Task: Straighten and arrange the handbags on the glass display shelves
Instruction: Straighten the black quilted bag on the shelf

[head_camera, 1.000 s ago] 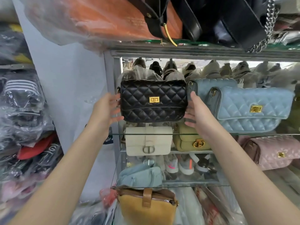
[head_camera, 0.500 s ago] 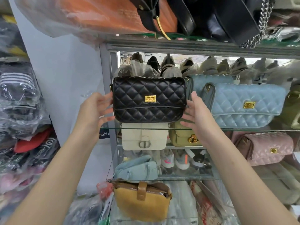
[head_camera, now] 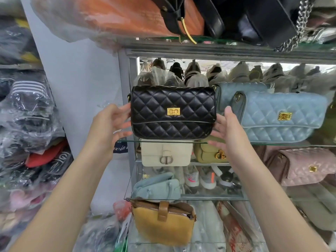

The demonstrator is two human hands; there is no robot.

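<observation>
A black quilted handbag with a gold clasp stands upright on the top glass shelf, at its left end. My left hand is at the bag's left side, fingers spread, fingertips just touching its edge. My right hand is at its right side, also spread, between it and a light blue quilted handbag. A second blue bag stands behind that one. On the shelf below are a white bag, an olive bag and a pink quilted bag.
Lower shelves hold a pale blue pouch and a mustard bag. Wrapped shoes line the back. An orange bag in plastic and black bags with a chain overhang from above. Bagged clothes are stacked at the left.
The black bag stays upright at the shelf's left end. Both hands have loosened at its sides, with fingers spread wider than before.
</observation>
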